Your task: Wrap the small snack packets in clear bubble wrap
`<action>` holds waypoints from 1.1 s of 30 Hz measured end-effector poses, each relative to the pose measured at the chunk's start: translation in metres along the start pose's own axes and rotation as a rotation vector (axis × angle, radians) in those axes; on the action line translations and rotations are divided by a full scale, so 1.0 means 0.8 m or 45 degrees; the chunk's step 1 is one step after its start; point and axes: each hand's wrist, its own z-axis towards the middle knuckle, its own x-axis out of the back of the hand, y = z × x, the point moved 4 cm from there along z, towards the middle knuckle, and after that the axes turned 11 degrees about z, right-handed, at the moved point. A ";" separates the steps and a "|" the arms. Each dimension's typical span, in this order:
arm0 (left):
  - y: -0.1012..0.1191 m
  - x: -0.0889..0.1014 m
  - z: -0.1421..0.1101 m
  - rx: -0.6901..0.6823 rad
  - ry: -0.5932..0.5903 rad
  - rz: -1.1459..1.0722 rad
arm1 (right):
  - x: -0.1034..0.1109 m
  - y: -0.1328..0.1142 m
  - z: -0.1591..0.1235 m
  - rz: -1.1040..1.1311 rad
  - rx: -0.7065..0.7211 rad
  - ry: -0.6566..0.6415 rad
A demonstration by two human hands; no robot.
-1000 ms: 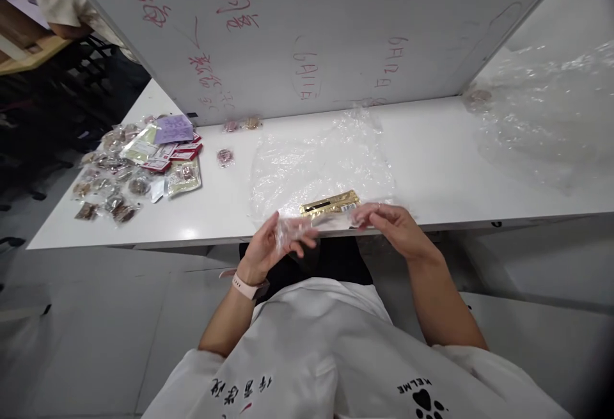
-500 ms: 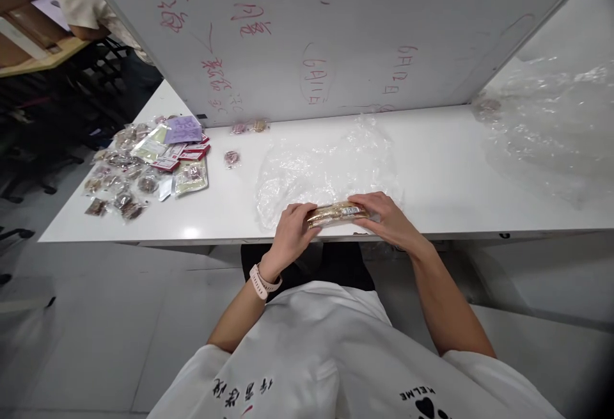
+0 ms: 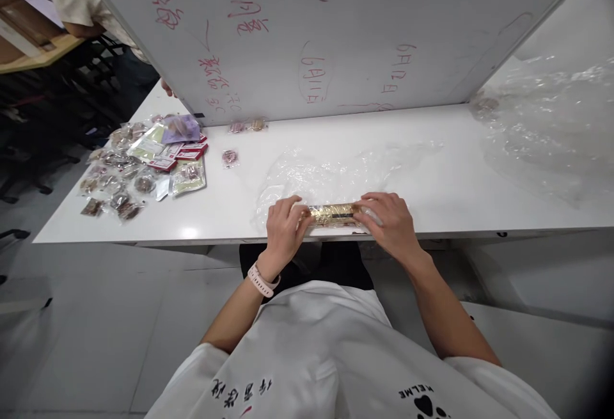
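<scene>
Both my hands grip a long gold packet (image 3: 330,213) at the table's front edge, one at each end. My left hand (image 3: 284,227), with a pink watch band on its wrist, is closed round the left end. My right hand (image 3: 392,224) is closed on the right end, with some clear plastic bunched by its thumb. Shiny clear film covers the packet, and a dark label strip shows on its front. Beyond the packet, a crumpled sheet of clear plastic film (image 3: 326,173) lies spread on the white table. The fingers hide the packet's ends.
Left on the table (image 3: 451,182) lies a heap of small wrapped snacks (image 3: 119,176) with flat pouches (image 3: 189,179). A few single packs (image 3: 230,157) lie nearer the middle. A whiteboard (image 3: 355,35) stands behind. Large clear plastic (image 3: 537,131) lies right. Another person (image 3: 81,3) is at back left.
The gold packet has turned over in my hands, so a different face shows. The film behind it has shifted and stretches further right. Another person's fingers now show at the whiteboard's left edge.
</scene>
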 end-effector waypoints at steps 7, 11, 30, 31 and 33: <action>-0.023 0.011 -0.022 -0.278 -0.243 0.038 | 0.001 0.004 -0.026 -0.043 0.142 -0.120; -0.048 0.013 0.014 -0.180 -0.283 0.002 | -0.002 0.015 0.000 -0.009 0.027 -0.109; 0.006 -0.022 0.044 -0.053 -0.211 -0.295 | -0.055 -0.034 0.038 -0.014 0.120 -0.106; 0.004 -0.010 0.032 0.106 -0.108 -0.396 | -0.059 -0.032 0.037 -0.010 0.105 -0.118; -0.003 0.004 0.004 0.490 -0.061 -0.710 | -0.064 -0.027 0.037 0.003 0.070 -0.108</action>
